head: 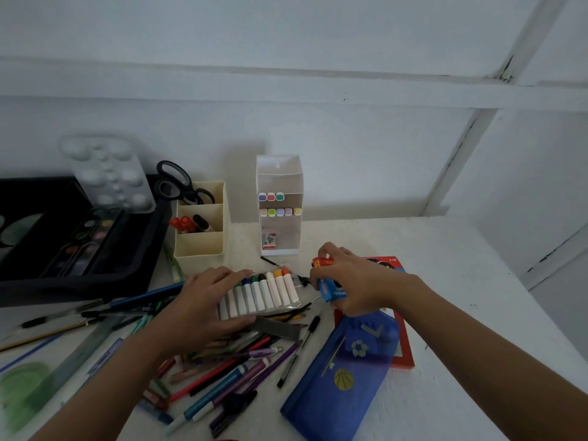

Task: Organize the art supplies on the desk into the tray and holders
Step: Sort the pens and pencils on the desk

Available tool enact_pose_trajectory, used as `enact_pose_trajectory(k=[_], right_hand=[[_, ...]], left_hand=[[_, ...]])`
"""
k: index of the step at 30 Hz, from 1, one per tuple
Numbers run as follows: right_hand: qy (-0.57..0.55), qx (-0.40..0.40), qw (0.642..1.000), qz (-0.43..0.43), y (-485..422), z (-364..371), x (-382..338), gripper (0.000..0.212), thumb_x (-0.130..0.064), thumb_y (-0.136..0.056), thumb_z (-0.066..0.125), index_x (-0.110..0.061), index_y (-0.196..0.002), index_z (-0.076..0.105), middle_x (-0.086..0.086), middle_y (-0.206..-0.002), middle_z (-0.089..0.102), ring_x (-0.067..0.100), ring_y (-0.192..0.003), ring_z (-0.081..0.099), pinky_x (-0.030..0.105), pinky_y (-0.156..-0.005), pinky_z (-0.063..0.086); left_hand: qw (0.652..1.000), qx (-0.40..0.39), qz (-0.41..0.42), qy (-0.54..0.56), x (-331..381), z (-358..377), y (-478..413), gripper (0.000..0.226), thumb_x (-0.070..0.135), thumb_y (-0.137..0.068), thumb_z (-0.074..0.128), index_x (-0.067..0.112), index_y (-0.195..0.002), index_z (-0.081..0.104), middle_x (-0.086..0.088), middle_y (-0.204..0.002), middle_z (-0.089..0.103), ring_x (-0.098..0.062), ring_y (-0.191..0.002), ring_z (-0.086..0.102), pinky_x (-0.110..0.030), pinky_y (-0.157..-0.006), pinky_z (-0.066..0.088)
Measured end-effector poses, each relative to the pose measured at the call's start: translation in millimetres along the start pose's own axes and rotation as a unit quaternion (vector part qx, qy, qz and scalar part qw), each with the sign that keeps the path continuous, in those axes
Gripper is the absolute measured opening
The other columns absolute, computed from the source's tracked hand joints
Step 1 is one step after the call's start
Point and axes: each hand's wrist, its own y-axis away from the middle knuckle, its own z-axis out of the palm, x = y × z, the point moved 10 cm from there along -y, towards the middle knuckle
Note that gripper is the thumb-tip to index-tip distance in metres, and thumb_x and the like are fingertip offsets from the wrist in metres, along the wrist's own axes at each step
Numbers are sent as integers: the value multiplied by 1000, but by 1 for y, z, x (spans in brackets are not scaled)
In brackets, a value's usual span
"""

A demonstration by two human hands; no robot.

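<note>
tray [63, 291] far left of the hands on worktop [429, 249] | left hand [203, 300] clasps marker pack [267, 294], fingers over top, thumb at near edge | right hand [350, 281] curled round crayon box [329, 286] just beside pack | likely light, slick plastic: grip both long edges, keep level

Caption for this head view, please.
Left hand holds a clear marker pack while right hand grips a small blue-and-red box over the cluttered white desk.

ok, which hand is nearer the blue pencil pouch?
Right. The right hand, gripping a small box, sits just beyond the far edge of the blue pencil pouch; the left hand holds the marker set, farther to the left.
</note>
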Motion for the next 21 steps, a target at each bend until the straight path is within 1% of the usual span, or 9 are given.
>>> enact_pose_trajectory(k=[2, 4, 6, 8, 10, 13, 15, 18, 21], right_hand=[[-7, 4, 1000, -9, 1, 1, -5, 54, -22, -81, 74, -41, -121, 43, 0, -137, 30, 23, -118, 42, 39, -92, 52], [-43, 25, 998, -29, 4, -2, -11, 54, -23, -80, 76, -40, -117, 40, -3, -128, 38, 20, -107, 50, 40, -87, 55], [-101, 55, 992, -56, 7, -7, -17, 49, -26, -79, 80, -36, -108, 41, -10, -119, 44, 13, -101, 53, 35, -86, 53], [-142, 90, 983, -73, 12, -13, -20, 46, -30, -75, 84, -32, -95, 43, -17, -109, 47, 6, -97, 51, 25, -82, 49], [-181, 121, 973, -77, 17, -17, -20, 47, -31, -70, 87, -30, -87, 44, -17, -107, 52, 7, -99, 52, 25, -81, 48], [-224, 142, 961, -71, 20, -15, -16, 45, -31, -67, 91, -23, -85, 50, -8, -115, 61, 10, -110, 55, 28, -89, 47], [-232, 138, 961, -63, 19, -11, -15, 44, -32, -65, 92, -23, -84, 53, -9, -118, 61, 7, -112, 55, 23, -90, 46], [-235, 124, 963, -47, 18, -5, -13, 43, -34, -65, 92, -28, -82, 53, -15, -122, 59, -3, -119, 50, 6, -91, 37], [-233, 125, 964, -39, 16, -5, -12, 44, -35, -64, 91, -28, -86, 54, -18, -123, 57, -7, -122, 46, 2, -91, 33]], left_hand=[[1000, -3, -3, -1, 0, 1, 5, 93, 94, -72, 33, 47, -152, 23, 20, -137, 39, 1, -122, 27, -28, -107, 25], [1000, -1, -10, -2, -3, 1, 9, 97, 97, -70, 29, 48, -153, 23, 19, -142, 39, -6, -130, 30, -31, -111, 26], [1000, 6, -13, -2, -5, 0, 12, 98, 98, -70, 29, 48, -153, 23, 17, -145, 39, -10, -135, 32, -32, -113, 25], [1000, 14, -13, 0, -3, -4, 15, 96, 96, -70, 31, 48, -153, 22, 17, -147, 38, -7, -135, 29, -29, -111, 23], [1000, 18, -9, 0, 4, -8, 20, 92, 90, -72, 40, 48, -152, 20, 16, -148, 36, 0, -130, 22, -25, -107, 19], [1000, 23, 1, -1, 14, -12, 24, 87, 76, -80, 56, 46, -153, 18, 17, -148, 33, 9, -121, 12, -23, -106, 17], [1000, 24, 1, 2, 18, -13, 26, 86, 71, -83, 61, 44, -154, 19, 20, -144, 31, 13, -116, 11, -22, -106, 19], [1000, 5, -2, 1, 25, -10, 27, 85, 69, -85, 60, 42, -155, 22, 24, -138, 28, 12, -109, 12, -26, -106, 25], [1000, -14, -6, 4, 28, -5, 27, 84, 71, -85, 58, 43, -156, 22, 20, -145, 30, 10, -111, 13, -23, -100, 23]])
